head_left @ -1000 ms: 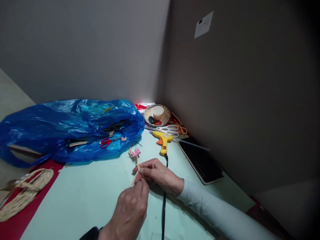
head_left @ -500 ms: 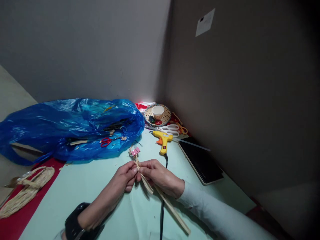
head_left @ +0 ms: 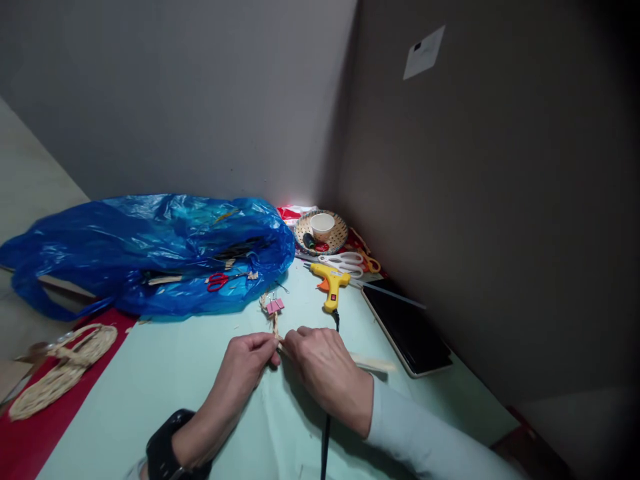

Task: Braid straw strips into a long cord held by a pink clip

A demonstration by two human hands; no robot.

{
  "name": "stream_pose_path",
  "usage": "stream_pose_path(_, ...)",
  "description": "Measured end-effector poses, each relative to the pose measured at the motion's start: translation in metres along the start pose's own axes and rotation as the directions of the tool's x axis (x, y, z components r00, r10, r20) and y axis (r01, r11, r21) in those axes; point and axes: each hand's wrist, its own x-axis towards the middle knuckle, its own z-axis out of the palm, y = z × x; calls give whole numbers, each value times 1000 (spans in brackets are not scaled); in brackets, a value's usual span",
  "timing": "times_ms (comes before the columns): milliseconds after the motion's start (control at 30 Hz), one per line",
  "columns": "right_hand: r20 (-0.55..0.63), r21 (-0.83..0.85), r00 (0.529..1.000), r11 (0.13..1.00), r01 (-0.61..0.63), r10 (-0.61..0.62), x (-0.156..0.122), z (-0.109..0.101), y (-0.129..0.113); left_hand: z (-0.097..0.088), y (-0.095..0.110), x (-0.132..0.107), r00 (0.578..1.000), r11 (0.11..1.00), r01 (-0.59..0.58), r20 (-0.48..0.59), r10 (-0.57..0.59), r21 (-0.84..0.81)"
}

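Observation:
My left hand (head_left: 243, 365) and my right hand (head_left: 325, 370) meet over the pale green table top (head_left: 165, 393), both pinched on a thin braid of straw strips (head_left: 274, 328). The braid runs away from me to a pink binder clip (head_left: 274, 306) at its far end. A loose flat strip (head_left: 373, 364) sticks out to the right from under my right hand. My left wrist wears a black band (head_left: 163, 443). My right arm is in a pale sleeve.
A blue plastic bag (head_left: 150, 250) with red scissors (head_left: 217, 281) lies at the back left. A yellow glue gun (head_left: 330, 283), white scissors (head_left: 345, 260), a woven dish holding a cup (head_left: 321, 230) and a dark tablet (head_left: 405, 327) sit at the right. Coiled straw braid (head_left: 60, 373) lies far left.
My left hand moved from near me up to the braid and pinched it beside my right hand. The loose strips swung from pointing toward me to pointing right.

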Motion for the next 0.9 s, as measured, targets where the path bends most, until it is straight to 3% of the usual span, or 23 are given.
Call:
stream_pose_path(133, -114, -177, 984, 978, 113, -135, -4, 3, -9, 2, 0, -1, 1000, 999, 2, 2, -1, -37)
stream_pose_path(267, -202, -322, 919, 909, 264, -338, -8, 16, -21, 1, -3, -1, 999, 996, 0, 50, 5, -86)
stream_pose_path(367, -231, -372, 894, 884, 284, -385, -11, 24, -30, -3, -5, -2, 994, 991, -1, 112, 16, -132)
stream_pose_path(433, -203, -361, 904, 887, 287, -375, -13, 21, -33, -6, -7, -2, 989, 987, -1, 149, 25, -158)
stream_pose_path(500, -137, -216, 933, 930, 299, -332, -14, 9, -29, -10, -8, -2, 985, 985, -3, 170, 34, -175)
stream_pose_path(567, -55, 88, 964, 960, 265, -260, -10, -8, -18, -13, -8, -1, 980, 982, -1, 194, 38, -189)
stream_pose_path(633, 0, 383, 982, 907, 172, -186, -3, -25, -3, -16, -6, 0, 974, 980, 12, 223, 33, -199)
stream_pose_path(700, -18, 513, 998, 856, 60, -59, 5, -32, 10, -17, -4, -1, 969, 979, 27, 246, 25, -204)
stream_pose_path(900, 167, 758, 985, 646, -96, -49, 18, -2, 15, -15, -3, -3, 965, 979, 19, 261, 36, -204)
